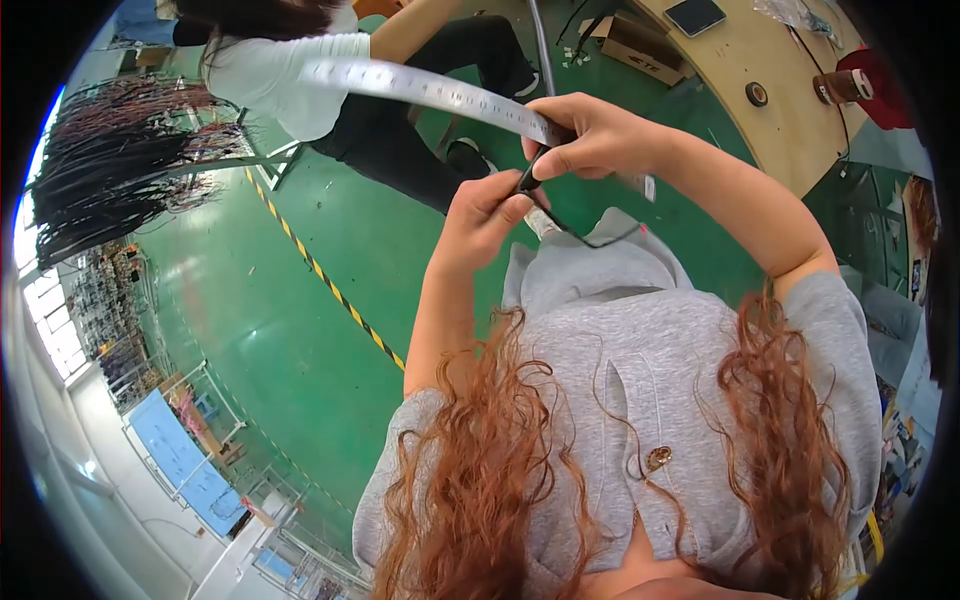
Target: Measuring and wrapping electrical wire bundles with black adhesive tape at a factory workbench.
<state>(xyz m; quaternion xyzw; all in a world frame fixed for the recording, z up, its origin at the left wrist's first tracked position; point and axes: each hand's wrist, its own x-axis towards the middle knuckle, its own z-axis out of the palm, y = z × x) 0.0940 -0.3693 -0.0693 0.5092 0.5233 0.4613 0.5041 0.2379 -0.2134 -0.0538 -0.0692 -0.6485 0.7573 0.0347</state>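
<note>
My right hand [592, 138] is closed around the near end of a steel ruler [440, 90], which reaches out toward the far left and looks slightly blurred. A black cable [530, 178] runs between my two hands, and its upper part goes under the right fingers. Just below and to the left, my left hand [482, 222] pinches the same cable between thumb and fingers. From there the cable's thin tail curves off to the right above my lap and ends near a small reddish tip. My palms hide part of the cable.
A seated person [290, 85] in a white top is close by at the far left. On the right stands a wooden table [790, 140] with a tape roll [757, 94] and a dark tablet [695, 16]. A cardboard box [640, 50] sits beside it. Bundled black cables [110, 165] hang at the left.
</note>
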